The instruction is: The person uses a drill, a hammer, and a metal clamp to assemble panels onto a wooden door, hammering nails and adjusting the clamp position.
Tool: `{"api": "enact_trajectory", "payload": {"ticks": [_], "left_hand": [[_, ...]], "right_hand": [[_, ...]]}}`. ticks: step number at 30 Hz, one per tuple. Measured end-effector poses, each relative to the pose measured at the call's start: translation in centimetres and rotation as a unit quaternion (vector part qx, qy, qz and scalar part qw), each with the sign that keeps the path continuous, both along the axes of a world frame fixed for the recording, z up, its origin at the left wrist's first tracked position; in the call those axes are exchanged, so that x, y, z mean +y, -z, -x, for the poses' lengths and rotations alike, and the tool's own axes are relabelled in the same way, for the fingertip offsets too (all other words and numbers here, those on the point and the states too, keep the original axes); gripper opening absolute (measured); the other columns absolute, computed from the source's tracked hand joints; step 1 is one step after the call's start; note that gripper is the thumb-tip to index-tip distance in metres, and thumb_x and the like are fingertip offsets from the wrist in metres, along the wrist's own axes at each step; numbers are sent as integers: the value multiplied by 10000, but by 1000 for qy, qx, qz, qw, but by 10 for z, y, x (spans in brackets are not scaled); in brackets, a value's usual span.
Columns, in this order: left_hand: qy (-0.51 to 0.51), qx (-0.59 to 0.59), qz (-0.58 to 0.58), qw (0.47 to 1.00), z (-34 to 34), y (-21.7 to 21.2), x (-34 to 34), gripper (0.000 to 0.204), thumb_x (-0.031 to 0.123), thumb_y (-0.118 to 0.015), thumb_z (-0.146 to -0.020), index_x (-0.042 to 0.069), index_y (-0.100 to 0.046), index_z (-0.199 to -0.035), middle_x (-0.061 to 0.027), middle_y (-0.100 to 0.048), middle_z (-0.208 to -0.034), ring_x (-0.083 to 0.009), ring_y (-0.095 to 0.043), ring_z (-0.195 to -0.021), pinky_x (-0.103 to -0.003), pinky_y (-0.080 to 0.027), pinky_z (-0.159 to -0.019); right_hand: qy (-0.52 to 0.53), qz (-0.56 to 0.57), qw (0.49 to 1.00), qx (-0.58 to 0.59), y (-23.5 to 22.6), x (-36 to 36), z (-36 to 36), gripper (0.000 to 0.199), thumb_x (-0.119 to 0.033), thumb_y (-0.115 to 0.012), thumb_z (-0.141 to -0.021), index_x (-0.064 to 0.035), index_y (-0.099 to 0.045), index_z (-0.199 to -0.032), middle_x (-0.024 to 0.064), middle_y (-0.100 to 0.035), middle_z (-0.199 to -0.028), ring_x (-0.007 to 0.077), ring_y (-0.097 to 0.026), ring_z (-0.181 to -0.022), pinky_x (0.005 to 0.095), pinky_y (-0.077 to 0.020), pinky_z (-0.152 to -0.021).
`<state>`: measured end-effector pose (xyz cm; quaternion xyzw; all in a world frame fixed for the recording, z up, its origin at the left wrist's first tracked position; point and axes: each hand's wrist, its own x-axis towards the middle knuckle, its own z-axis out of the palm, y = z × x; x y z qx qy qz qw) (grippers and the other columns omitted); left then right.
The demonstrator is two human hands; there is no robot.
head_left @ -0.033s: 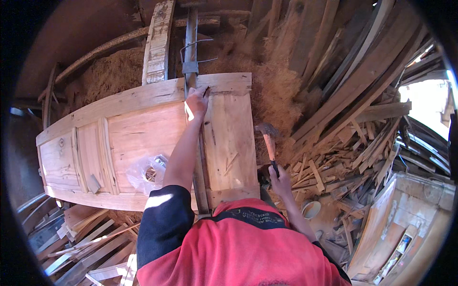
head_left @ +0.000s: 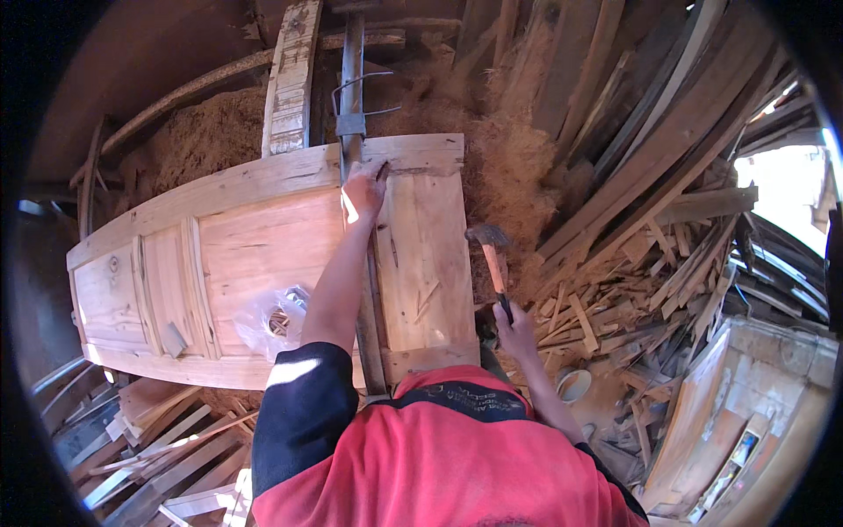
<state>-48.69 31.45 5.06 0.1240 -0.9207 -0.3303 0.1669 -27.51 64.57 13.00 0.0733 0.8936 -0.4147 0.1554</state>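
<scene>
A pale panelled wooden door (head_left: pixel 263 233) lies flat in front of me. Across its right part runs a long metal bar clamp (head_left: pixel 351 123), its jaw against the door's far edge. My left hand (head_left: pixel 362 195) rests beside the clamp bar near that edge, its fingers closed; a small dark piece shows at the fingertips, too small to name. My right hand (head_left: pixel 516 329) is closed round the black grip of a claw hammer (head_left: pixel 495 263). The hammer's head is up, just off the door's right edge.
On the door sit a clear plastic bag (head_left: pixel 263 323) with small wooden pieces and a small grey block (head_left: pixel 173 339). Sawdust (head_left: pixel 509 176) and leaning planks (head_left: pixel 667 123) lie beyond. Offcuts (head_left: pixel 606 307), a pale bucket (head_left: pixel 574 386) and a worn cabinet (head_left: pixel 764 378) stand right.
The hammer's head has shifted slightly left, toward the door's edge. My left hand stays at nearly the same spot by the clamp.
</scene>
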Motion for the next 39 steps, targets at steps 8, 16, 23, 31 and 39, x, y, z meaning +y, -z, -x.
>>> {"api": "enact_trajectory", "payload": {"ticks": [8,16,23,31,39], "left_hand": [[20,-36,103,994,8,10,-6,189,272,-676,-859,195,-711,-1028,-56,-670,-948,-275,-629,-884,-429,-532,-722],[-89,54,31,994,-30,7,-7,490,223,-687,-832,119,-560,-1294,-136,-534,-1248,-328,-546,-1150,-425,-497,-905],[-56,83,75,992,-66,-2,5,372,92,-601,-843,99,-579,-1215,-140,-596,-1143,-340,-580,-1048,-450,-503,-849],[-106,78,88,987,-71,12,-2,337,31,-553,-805,101,-604,-1131,-128,-606,-1073,-339,-601,-979,-437,-509,-813],[-69,101,76,990,-64,17,6,337,46,-545,-816,105,-604,-1142,-136,-602,-1065,-335,-602,-980,-427,-506,-807]], "right_hand": [[-66,73,995,32,20,-47,63,351,-343,-556,-980,4,-587,-1024,141,-518,-669,207,-537,-619,366,-437,-597],[-87,210,939,257,-81,-126,139,210,-245,-473,-1019,-46,-497,-1081,56,-532,-718,120,-542,-648,299,-452,-563],[-114,43,964,236,49,-135,144,278,-283,-490,-1010,-7,-505,-1035,264,-599,-869,387,-640,-751,430,-486,-608],[-63,96,981,157,-37,-153,166,264,-265,-507,-992,-2,-512,-985,189,-586,-744,369,-587,-599,413,-464,-544],[-93,25,951,293,76,-127,144,309,-319,-464,-1007,-14,-504,-1021,184,-583,-729,270,-590,-596,397,-464,-550]]}}
